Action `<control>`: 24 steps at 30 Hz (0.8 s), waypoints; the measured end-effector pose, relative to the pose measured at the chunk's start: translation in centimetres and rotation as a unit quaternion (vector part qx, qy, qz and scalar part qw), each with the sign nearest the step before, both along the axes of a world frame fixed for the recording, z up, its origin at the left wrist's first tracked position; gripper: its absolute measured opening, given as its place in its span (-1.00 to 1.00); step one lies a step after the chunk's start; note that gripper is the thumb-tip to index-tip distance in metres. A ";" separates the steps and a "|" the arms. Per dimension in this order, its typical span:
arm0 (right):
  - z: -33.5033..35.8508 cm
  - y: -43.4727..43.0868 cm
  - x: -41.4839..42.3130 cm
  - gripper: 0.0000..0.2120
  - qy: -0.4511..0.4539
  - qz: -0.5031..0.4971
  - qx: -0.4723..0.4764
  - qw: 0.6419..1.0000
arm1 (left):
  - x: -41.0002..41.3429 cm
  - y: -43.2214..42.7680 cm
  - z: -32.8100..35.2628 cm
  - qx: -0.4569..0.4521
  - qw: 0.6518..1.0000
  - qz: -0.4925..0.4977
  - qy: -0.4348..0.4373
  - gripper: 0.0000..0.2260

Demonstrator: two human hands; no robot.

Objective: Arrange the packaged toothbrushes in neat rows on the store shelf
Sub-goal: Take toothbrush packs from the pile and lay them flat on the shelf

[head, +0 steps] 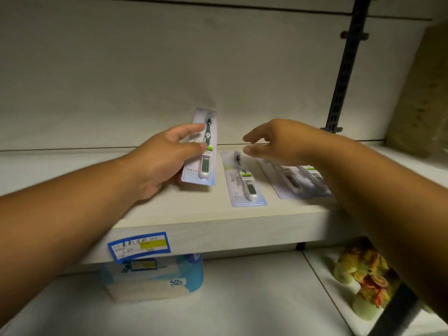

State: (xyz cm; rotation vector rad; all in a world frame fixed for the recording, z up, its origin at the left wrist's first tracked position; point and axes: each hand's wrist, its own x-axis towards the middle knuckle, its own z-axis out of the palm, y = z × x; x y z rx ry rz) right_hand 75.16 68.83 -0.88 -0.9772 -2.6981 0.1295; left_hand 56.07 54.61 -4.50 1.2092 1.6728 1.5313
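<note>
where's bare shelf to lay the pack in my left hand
Bare shelf runs left of the left hand to the frame edge; a narrow strip lies between the held pack and the flat middle pack. Crowded on the right: close-set packs by the right hand.

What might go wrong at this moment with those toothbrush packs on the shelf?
The left hand only pinches the raised toothbrush pack by one side, so it might slip. The open right hand hovers above the middle pack, whose lower end lies near the front edge of the shelf; a careless sweep may push it off. The rightmost packs look overlapped, so the row may end crooked.
</note>
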 end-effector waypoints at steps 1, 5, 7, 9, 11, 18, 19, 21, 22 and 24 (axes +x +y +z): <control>-0.4 0.1 0.3 -0.52 0.004 0.028 -0.021 0.999 | 0.0 0.1 0.1 0.000 1.000 0.000 0.001 -0.66; -1.8 0.0 0.3 -0.39 -0.033 0.106 -0.070 0.991 | -0.1 0.2 0.0 -0.012 1.000 0.020 0.017 -0.77; -2.0 -0.1 0.1 -0.38 -0.050 0.115 -0.077 0.989 | -0.2 0.2 0.0 -0.012 0.999 0.026 0.017 -0.78; -2.1 0.0 0.1 -0.44 -0.053 0.112 -0.074 0.989 | -0.3 0.0 0.0 -0.010 0.999 0.031 0.019 -0.79; -2.2 0.2 0.3 -0.51 -0.047 0.102 -0.073 0.991 | -0.3 0.1 0.0 -0.007 0.999 0.038 0.021 -0.80; -2.2 0.0 1.0 -0.63 -0.045 0.084 -0.097 0.991 | -0.3 0.0 -0.2 -0.025 0.998 0.029 0.046 -0.83; -2.2 0.0 1.0 -0.64 -0.043 0.079 -0.098 0.991 | -0.4 -0.1 -0.2 -0.027 0.998 0.024 0.054 -0.82; -2.2 0.2 1.2 -0.64 -0.037 0.069 -0.102 0.992 | -0.4 -0.2 -0.1 -0.031 0.997 0.013 0.073 -0.81; -2.2 0.2 1.3 -0.65 -0.036 0.067 -0.104 0.992 | -0.4 -0.2 -0.1 -0.032 0.996 0.008 0.082 -0.80; -2.1 0.3 1.4 -0.66 -0.036 0.064 -0.109 0.991 | -0.4 -0.3 -0.2 -0.035 0.995 -0.008 0.095 -0.80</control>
